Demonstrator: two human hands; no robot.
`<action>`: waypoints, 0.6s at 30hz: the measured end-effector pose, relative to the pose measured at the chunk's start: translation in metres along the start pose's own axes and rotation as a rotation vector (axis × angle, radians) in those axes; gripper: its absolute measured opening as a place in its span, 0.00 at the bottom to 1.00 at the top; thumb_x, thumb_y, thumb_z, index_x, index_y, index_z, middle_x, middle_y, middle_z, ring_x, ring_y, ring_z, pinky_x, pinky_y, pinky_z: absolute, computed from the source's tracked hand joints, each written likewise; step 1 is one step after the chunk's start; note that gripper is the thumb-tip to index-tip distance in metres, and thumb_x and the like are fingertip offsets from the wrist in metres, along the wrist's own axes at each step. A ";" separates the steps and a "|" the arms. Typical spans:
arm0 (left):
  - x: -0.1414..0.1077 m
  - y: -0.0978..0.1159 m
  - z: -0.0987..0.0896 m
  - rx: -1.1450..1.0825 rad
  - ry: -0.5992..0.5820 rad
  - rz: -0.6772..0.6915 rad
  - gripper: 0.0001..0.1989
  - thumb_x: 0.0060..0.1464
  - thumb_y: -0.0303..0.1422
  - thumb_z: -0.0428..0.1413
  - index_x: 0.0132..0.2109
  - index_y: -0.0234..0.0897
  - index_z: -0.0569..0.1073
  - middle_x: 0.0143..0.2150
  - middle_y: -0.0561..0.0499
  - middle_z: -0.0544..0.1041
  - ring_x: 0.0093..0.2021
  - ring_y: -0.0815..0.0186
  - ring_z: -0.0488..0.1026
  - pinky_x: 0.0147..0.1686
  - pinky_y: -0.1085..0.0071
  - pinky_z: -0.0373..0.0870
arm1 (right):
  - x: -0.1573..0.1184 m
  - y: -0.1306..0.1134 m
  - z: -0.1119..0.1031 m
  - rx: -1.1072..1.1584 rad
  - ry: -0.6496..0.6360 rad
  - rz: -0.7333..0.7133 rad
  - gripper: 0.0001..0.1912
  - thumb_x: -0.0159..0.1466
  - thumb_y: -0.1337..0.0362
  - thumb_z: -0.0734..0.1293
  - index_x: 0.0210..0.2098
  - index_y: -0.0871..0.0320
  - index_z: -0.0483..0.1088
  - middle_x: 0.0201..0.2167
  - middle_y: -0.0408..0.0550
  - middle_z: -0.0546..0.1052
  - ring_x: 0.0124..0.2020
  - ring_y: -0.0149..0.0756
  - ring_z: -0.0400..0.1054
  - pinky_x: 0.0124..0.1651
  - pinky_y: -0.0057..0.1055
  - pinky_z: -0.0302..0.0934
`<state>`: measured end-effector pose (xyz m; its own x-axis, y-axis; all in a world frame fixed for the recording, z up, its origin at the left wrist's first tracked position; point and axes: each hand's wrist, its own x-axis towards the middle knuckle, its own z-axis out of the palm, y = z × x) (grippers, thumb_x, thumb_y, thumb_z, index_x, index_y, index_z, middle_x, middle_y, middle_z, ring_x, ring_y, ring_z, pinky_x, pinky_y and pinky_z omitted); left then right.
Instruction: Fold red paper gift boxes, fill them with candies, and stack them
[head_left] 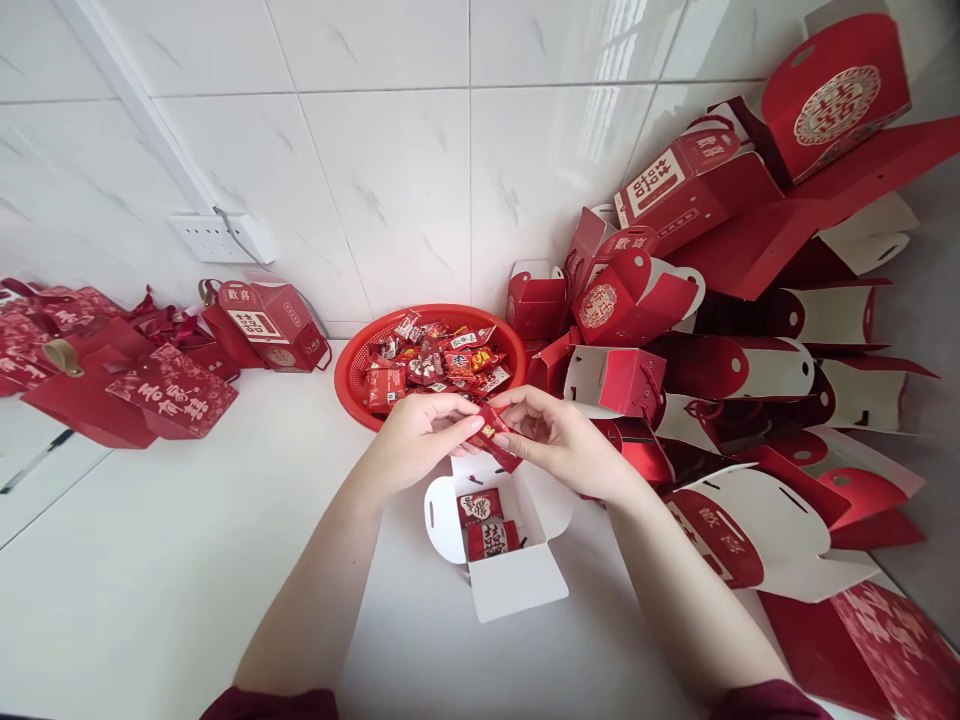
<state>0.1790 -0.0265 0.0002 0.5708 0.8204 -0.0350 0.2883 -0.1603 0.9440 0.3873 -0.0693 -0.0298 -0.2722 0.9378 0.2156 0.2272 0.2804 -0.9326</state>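
Between my two hands is a small red candy packet (491, 430), pinched from both sides. My left hand (424, 435) grips its left edge with thumb and fingers. On the other side my right hand (551, 430) has thumb and fingers closed on it. Just below the hands stands an open gift box (517, 590) with white inner faces and its flaps spread. Inside lie two red candy packets (493, 540) with printed characters. Behind the hands sits a round red plastic basket (346, 375), filled with wrapped candies (431, 360).
Many red gift boxes (697, 190), several open, are piled along the right side. On the left, closed red boxes (262, 320) and decorated bags (172, 395) stand near the wall. A power strip (221, 238) is on the tiled wall. A pen-like object (37, 462) lies far left.
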 end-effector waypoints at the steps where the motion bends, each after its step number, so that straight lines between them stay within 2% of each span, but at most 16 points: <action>1: -0.001 0.000 0.000 0.041 0.004 0.000 0.15 0.60 0.44 0.56 0.45 0.39 0.77 0.42 0.49 0.79 0.40 0.62 0.79 0.40 0.66 0.79 | -0.003 -0.003 -0.001 -0.052 -0.019 0.005 0.17 0.67 0.57 0.66 0.53 0.52 0.65 0.38 0.43 0.77 0.32 0.32 0.70 0.38 0.32 0.65; 5: -0.007 0.001 0.001 0.234 0.035 0.028 0.15 0.62 0.43 0.53 0.51 0.43 0.75 0.48 0.51 0.78 0.48 0.63 0.76 0.46 0.66 0.75 | -0.015 -0.018 -0.007 -0.257 -0.064 0.028 0.18 0.69 0.62 0.62 0.58 0.50 0.61 0.34 0.39 0.74 0.28 0.30 0.68 0.34 0.30 0.62; 8: -0.010 0.000 0.000 0.354 0.019 0.033 0.13 0.62 0.41 0.52 0.51 0.44 0.75 0.50 0.52 0.77 0.49 0.64 0.74 0.47 0.68 0.73 | -0.018 -0.023 -0.006 -0.392 -0.155 0.006 0.10 0.69 0.65 0.60 0.49 0.52 0.66 0.31 0.38 0.74 0.28 0.29 0.67 0.34 0.28 0.60; 10: -0.010 -0.002 -0.001 0.465 -0.019 0.045 0.13 0.63 0.39 0.51 0.49 0.44 0.76 0.48 0.52 0.77 0.47 0.63 0.74 0.44 0.67 0.72 | -0.018 -0.021 0.001 -0.527 -0.227 -0.011 0.05 0.68 0.65 0.61 0.40 0.55 0.69 0.31 0.40 0.75 0.30 0.31 0.68 0.34 0.28 0.57; 12: -0.009 -0.006 -0.001 0.604 -0.084 0.082 0.12 0.62 0.37 0.51 0.45 0.43 0.78 0.48 0.52 0.77 0.48 0.61 0.73 0.46 0.66 0.69 | -0.016 -0.017 0.011 -0.709 -0.284 0.003 0.06 0.68 0.64 0.63 0.36 0.56 0.71 0.31 0.43 0.76 0.31 0.33 0.69 0.31 0.28 0.53; 15: -0.005 -0.013 0.001 0.732 -0.194 0.094 0.09 0.58 0.33 0.53 0.37 0.40 0.78 0.48 0.51 0.76 0.48 0.60 0.72 0.46 0.66 0.67 | -0.015 -0.009 0.025 -0.897 -0.367 0.041 0.09 0.68 0.65 0.62 0.35 0.57 0.73 0.31 0.46 0.78 0.32 0.36 0.71 0.28 0.30 0.48; 18: -0.002 -0.019 0.006 0.776 -0.272 0.004 0.05 0.54 0.32 0.55 0.33 0.38 0.75 0.41 0.50 0.76 0.40 0.62 0.74 0.37 0.69 0.66 | -0.014 -0.002 0.032 -0.958 -0.429 0.047 0.11 0.69 0.68 0.60 0.35 0.57 0.74 0.33 0.47 0.79 0.34 0.38 0.73 0.28 0.30 0.48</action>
<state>0.1775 -0.0287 -0.0194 0.7108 0.6731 -0.2042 0.6783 -0.5792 0.4521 0.3604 -0.0899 -0.0405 -0.5101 0.8530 -0.1103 0.8399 0.4664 -0.2776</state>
